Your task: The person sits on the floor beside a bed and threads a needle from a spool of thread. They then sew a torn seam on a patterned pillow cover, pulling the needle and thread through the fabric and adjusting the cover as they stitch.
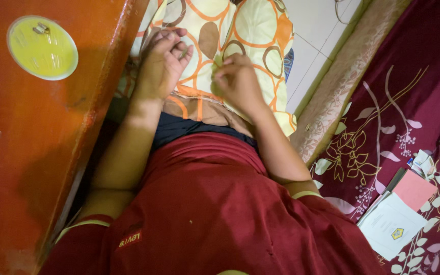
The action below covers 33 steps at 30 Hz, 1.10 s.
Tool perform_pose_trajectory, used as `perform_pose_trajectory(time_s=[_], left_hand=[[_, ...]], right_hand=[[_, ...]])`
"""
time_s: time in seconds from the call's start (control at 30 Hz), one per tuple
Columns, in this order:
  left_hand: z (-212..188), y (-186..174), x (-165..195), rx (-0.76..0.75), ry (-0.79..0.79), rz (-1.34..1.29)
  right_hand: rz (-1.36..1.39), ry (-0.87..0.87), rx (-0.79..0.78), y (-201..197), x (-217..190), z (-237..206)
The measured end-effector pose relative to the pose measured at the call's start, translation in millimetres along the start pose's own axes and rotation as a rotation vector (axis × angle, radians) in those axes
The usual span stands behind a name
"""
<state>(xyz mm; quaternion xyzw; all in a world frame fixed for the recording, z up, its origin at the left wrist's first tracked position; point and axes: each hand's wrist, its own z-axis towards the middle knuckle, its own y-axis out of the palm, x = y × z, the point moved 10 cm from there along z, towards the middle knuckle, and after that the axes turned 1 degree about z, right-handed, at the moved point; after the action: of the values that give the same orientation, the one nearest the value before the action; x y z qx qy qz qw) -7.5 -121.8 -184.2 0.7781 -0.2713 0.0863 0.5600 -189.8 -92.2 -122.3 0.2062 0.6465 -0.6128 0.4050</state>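
Head cam, L to R: orange-red table (pixel 31 168) fills the left edge w/ a round yellow lid (pixel 42 47) lying flat on it, two small metal bits on the lid's top rim. Just right of the table edge, left hand (pixel 163 63) rests on the patterned cloth (pixel 250 30) (cream w/ orange and brown rings), fingers curled loosely, a thin green sliver (pixel 184 52) held betw fingertips. Near it, right hand (pixel 238 81) is closed, thumb and fingers pressed together pinching the cloth; can't tell if anything else is in the pinch. Cloth lies across the lap, above a dark red shirt (pixel 215 203). Far right: maroon floral mat (pixel 408 76) w/ papers (pixel 398 219) on it.
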Motion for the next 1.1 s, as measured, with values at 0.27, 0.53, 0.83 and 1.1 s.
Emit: perform_pose_trajectory(time_s=[0.27,0.53,0.83,1.1], left_hand=[[-13.7,27.5,-17.1,-0.105,-0.135,0.006],[-30.4,46.1,-35.5,-0.106,-0.246,0.079],[-44.8,79.4,-0.1,-0.148,0.286,0.747],[-63.1,101.5,22.2,-0.201,0.388,0.995]], right_hand=[[0.998,0.565,0.329,-89.3,115.2,-29.0],[1.777,0.616,0.203,-61.3,67.6,-49.6],[1.668,0.577,-0.085,-9.3,-24.3,-23.6],[1.665,0.648,-0.008,-3.6,-5.7,-22.5]])
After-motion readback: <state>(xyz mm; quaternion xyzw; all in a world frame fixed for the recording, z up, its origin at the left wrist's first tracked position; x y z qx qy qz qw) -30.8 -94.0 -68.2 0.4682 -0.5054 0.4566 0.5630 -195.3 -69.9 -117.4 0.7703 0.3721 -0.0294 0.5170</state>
